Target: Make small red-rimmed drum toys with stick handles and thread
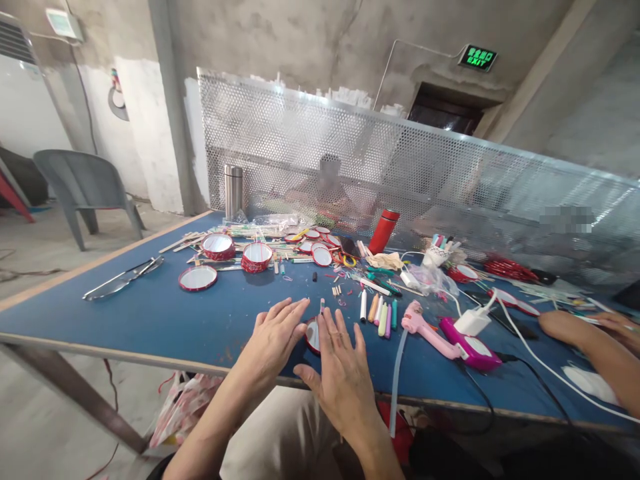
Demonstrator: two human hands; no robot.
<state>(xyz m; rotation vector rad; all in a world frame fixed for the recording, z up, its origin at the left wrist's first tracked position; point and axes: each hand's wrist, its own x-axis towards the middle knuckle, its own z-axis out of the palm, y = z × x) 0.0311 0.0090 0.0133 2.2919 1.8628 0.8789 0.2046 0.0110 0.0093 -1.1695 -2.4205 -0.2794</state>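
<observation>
A small round white disc with a red rim [312, 335] lies near the table's front edge, partly covered by my right hand [345, 367]. That hand lies over it with fingers stretched out, beside the tip of a thin stick [322, 306]. My left hand [275, 337] is just left of the disc, its fingers extended and close together, holding nothing visible. To the right lie several coloured pens [383, 316], a white pen [363, 306] and a pink glue gun [430, 332] with a glue stick hanging past the edge.
Red-rimmed drum-like rounds [257, 257], a loose disc [198, 279] and spectacles [125, 279] are at left. A red bottle [384, 231] and steel flask [233, 192] stand before a perforated metal screen [280, 133]. A magenta power strip [473, 347] and another person's arm [590, 340] are at right.
</observation>
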